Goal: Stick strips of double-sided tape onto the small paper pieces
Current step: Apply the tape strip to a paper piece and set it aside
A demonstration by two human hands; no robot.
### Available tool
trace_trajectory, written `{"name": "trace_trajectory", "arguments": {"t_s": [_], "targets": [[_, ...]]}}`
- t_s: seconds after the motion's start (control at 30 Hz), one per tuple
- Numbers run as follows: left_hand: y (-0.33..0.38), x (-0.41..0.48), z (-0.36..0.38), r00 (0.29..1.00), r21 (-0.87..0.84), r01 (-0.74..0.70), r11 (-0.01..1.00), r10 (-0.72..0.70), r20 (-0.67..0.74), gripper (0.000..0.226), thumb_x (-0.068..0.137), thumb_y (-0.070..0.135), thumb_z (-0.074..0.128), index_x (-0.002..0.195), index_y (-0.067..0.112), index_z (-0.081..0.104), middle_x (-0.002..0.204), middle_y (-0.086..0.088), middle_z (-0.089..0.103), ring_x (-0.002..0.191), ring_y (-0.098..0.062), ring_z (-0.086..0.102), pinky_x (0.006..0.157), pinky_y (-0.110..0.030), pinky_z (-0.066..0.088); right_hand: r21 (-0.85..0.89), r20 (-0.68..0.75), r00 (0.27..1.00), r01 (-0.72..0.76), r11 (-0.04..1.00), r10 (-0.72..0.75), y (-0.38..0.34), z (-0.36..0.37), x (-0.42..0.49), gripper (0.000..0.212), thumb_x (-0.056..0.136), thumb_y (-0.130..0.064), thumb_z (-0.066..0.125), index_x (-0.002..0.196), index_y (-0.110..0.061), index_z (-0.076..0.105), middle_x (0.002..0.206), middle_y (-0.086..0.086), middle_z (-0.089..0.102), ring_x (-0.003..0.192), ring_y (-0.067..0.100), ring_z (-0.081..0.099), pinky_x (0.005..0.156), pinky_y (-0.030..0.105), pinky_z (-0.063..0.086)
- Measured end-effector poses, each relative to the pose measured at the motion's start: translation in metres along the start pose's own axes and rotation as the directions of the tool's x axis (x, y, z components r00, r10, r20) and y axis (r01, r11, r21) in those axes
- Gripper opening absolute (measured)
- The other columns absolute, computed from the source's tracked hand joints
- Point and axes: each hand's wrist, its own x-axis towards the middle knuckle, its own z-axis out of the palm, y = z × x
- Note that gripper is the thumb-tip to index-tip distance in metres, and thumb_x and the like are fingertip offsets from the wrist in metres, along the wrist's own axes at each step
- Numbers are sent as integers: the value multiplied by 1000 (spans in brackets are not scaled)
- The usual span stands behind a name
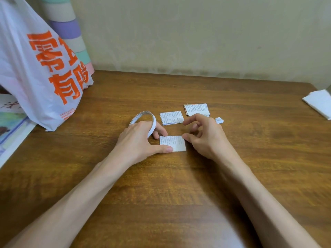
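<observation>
Now our left hand (138, 140) grips the tape roll (153, 125) and pins the paper piece (177, 144), right hand (204, 135) loose and empty; if paper slips, tape wrinkles

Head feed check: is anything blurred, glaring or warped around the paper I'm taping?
Head view: soft, even light, no harsh glare on the table, faint shadows under the left hand and right hand; print on the paper piece is too soft to read; wide-angle bowing stretches the forearms toward the bottom edge, where they look slightly smeared.
</observation>
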Motion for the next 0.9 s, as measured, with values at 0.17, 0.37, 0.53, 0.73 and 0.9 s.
{"name": "trace_trajectory", "arguments": {"t_s": [0.17,0.37,0.53,0.73,0.9], "targets": [[-2,-1,1,1000,14,-10,1000,10,1,42,70,66,85,102,46,65,114,20,59,108,-1,57,92,-38,53,32,67,997,29,999,-31,-2,-5,-3,6,89,-26,79,91,-28,75,69,-14,65,55,-4,54,64,20,44],[-1,-2,2,999,-24,-17,1000,16,-34,43,69,61,89,102,45,65,112,24,56,89,8,50,76,-28,43,-73,60,993,101,992,-97,-3,-1,-5,13,88,-32,79,78,-32,70,79,-14,66,64,-4,55,67,22,43],[-3,-3,3,998,-133,-37,990,28,-64,48,74,52,90,114,44,65,99,24,66,81,-2,63,75,-25,54,112,62,984,162,980,-170,-2,-2,-6,15,92,-28,78,80,-26,69,78,-11,66,61,6,56,64,22,45],[-6,-4,0,981,-383,-48,923,-29,-192,6,93,39,77,97,37,81,84,12,76,81,-3,68,69,-26,53,373,-34,967,245,895,-251,-15,3,-14,7,95,-20,77,96,-21,70,85,-6,73,74,9,67,68,19,49],[0,-7,-1,981,-524,-72,849,-34,-190,7,92,35,78,90,31,83,87,15,79,87,-7,74,83,-38,62,519,24,979,163,839,-205,-19,14,-20,24,91,-31,80,93,-8,73,69,0,73,60,10,67,62,26,52]]}}
